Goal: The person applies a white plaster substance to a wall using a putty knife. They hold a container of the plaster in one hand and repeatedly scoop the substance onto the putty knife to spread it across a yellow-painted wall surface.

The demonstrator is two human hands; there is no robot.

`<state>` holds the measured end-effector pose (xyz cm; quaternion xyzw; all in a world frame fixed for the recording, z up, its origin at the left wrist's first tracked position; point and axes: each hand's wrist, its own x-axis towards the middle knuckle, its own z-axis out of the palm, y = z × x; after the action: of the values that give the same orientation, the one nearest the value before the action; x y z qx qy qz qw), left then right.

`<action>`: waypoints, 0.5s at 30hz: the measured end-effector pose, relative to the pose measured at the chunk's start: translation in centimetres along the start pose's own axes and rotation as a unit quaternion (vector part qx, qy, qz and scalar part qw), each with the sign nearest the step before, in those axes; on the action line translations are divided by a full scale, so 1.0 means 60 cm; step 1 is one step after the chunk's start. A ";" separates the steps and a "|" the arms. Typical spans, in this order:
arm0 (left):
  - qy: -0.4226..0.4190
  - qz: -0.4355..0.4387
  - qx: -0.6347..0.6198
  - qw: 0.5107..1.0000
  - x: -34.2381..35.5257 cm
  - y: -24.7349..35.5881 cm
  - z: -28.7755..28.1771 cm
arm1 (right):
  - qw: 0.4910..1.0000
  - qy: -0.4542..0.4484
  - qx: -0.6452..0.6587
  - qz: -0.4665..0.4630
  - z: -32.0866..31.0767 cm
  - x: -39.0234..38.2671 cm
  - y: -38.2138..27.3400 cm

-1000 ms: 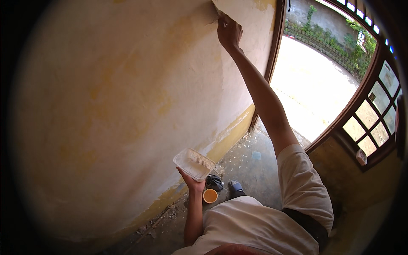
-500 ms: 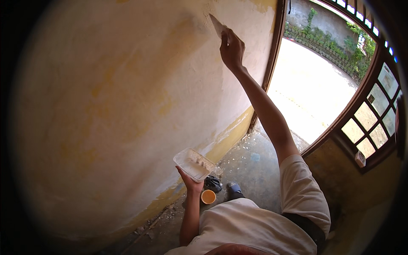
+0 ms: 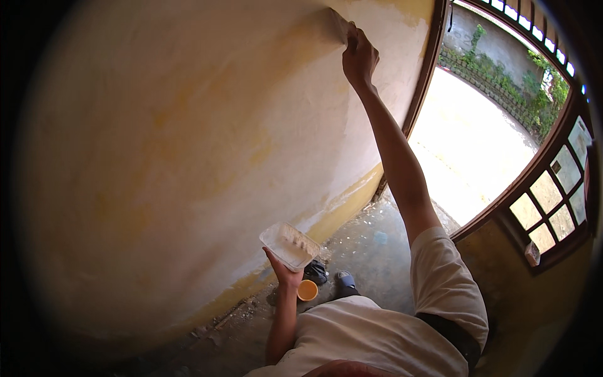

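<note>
My right hand is raised high with my arm stretched out, fingers closed on a flat scraper whose blade is against or very close to the blotchy white-and-yellow wall. Lower down, beside the wall, my left hand holds a clear rectangular plastic tub from underneath, white residue inside it.
An open doorway with a dark wooden frame shows bright ground outside. At the right is a gridded window with a small block on its ledge. On the floor are an orange container, a black bag and my sandalled foot.
My right hand with the scraper first moved down, then rose and shifted right. The doorway and wall edge sit slightly further right in the view; my left hand stays on the tub.
</note>
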<state>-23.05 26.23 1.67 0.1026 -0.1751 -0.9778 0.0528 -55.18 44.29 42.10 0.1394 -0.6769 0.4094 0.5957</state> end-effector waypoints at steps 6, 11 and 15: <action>0.018 -0.033 0.010 0.999 0.018 -0.017 0.024 | 0.999 -0.038 0.021 0.001 -0.005 -0.043 -0.019; -0.024 -0.057 -0.003 0.998 0.036 -0.038 0.011 | 0.993 -0.062 0.061 -0.079 -0.014 -0.127 -0.034; 0.005 -0.073 0.000 0.997 0.035 -0.036 0.012 | 0.978 -0.175 0.011 0.118 -0.057 -0.202 -0.004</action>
<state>-25.38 28.21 1.19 0.1200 -0.1672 -0.9784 -0.0177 -49.58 42.98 30.90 0.1344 -0.7778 0.4530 0.4144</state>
